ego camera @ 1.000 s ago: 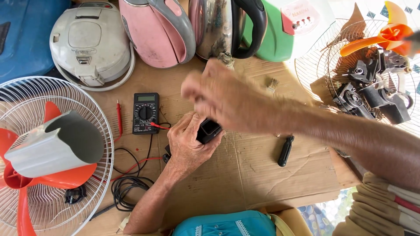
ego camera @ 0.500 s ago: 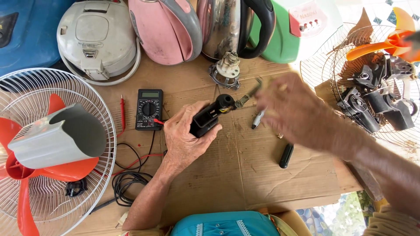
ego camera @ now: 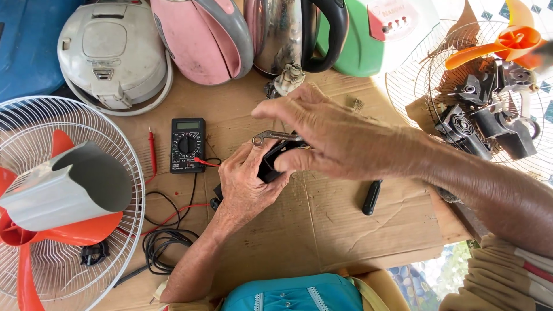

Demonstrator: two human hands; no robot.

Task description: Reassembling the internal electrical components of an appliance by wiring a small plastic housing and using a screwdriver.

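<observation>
Here the left hand (ego camera: 245, 187) grips a small black part (ego camera: 269, 164) just right of the multimeter (ego camera: 188, 145), while the right hand (ego camera: 322, 135) pinches a metal tool (ego camera: 271, 136) against it. The part looks light, rigid and hard-edged; best held by its sides.

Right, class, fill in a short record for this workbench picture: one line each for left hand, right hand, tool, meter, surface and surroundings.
left hand: cups a small black part from below
right hand: over the part, fingers on a metal wrench
meter: black multimeter flat, red probe beside it
surface: brown cardboard
surroundings: white fan guard on one side, rice cooker, pink kettle, steel kettle behind
loose tool: black-handled screwdriver
</observation>
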